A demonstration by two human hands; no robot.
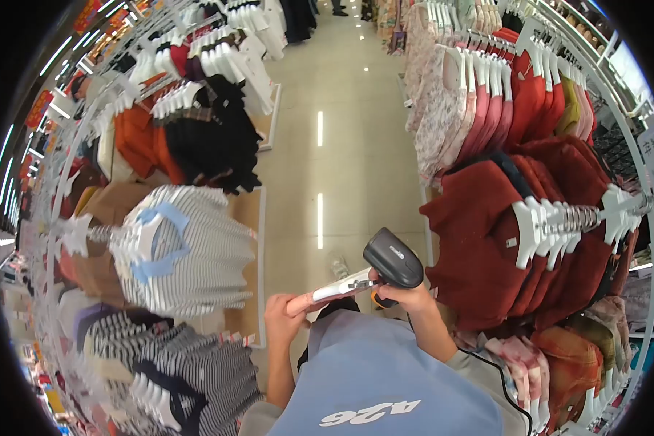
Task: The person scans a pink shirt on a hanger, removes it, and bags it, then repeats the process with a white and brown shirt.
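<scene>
My right hand (407, 296) is wrapped round the handle of a black handheld scanner (394, 259), whose head points up and left. My left hand (283, 314) holds the near end of a light, elongated item (336, 291), pale pink at that end and white further along. The item's far end reaches up beside the scanner, close to my right fingers. What exactly the item is cannot be made out. Both hands are in front of my blue vest (392, 363).
Striped shirts (211, 247) hang on a rack at left, with black garments (211, 138) beyond. Dark red tops (472, 232) hang close on the right, pink and floral ones (443, 109) farther up. A tiled aisle (334, 160) runs ahead between the racks; a person's feet (339, 11) show far off.
</scene>
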